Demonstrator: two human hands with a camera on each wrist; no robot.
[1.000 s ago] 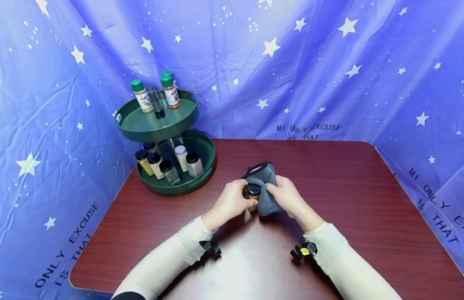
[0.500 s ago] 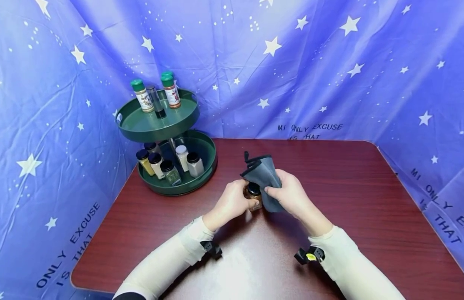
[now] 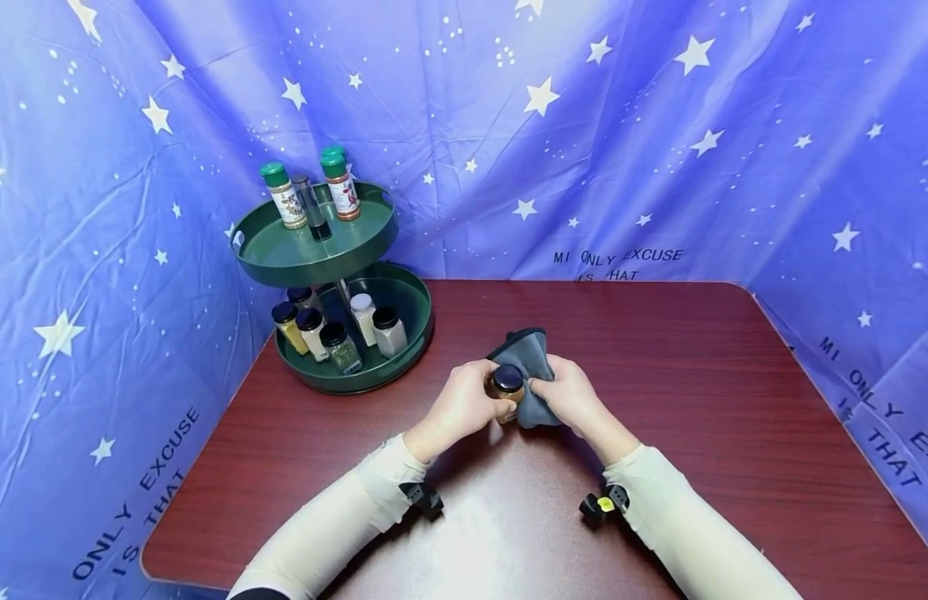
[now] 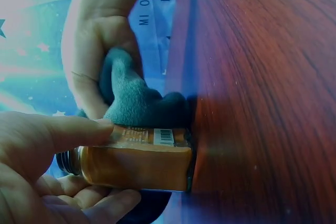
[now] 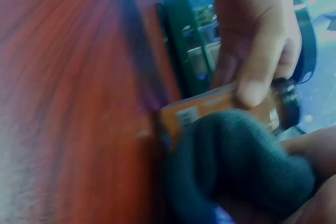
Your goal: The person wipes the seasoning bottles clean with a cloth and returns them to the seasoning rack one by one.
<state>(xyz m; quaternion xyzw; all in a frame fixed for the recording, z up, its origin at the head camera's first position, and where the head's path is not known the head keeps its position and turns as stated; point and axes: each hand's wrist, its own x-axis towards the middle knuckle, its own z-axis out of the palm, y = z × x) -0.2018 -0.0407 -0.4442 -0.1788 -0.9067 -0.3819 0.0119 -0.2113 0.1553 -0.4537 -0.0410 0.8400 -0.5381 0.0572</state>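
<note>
A square-sided spice jar (image 4: 139, 166) with a black lid and orange-brown contents stands upright on the table. My left hand (image 3: 464, 402) grips it between thumb and fingers, and a label with a barcode shows on one side. In my right hand (image 3: 581, 402) is a bunched grey cloth (image 3: 537, 367), pinched under the thumb and lying against the jar's right side. From the right wrist the cloth (image 5: 236, 161) covers part of the jar's label, while the left thumb presses on the jar above it. Some of the right fingers are hidden behind the cloth.
To the left stands a two-tier green turntable rack (image 3: 314, 267). Green-capped shakers (image 3: 342, 190) and a clear tube stand on its top tier; several spice jars (image 3: 340, 346) fill the lower one. A starry blue curtain (image 3: 464, 125) hangs behind the reddish-brown table (image 3: 659, 358).
My right hand has moved the cloth against the jar, up and away, then back down beside it. The left hand and the jar have stayed almost in place.
</note>
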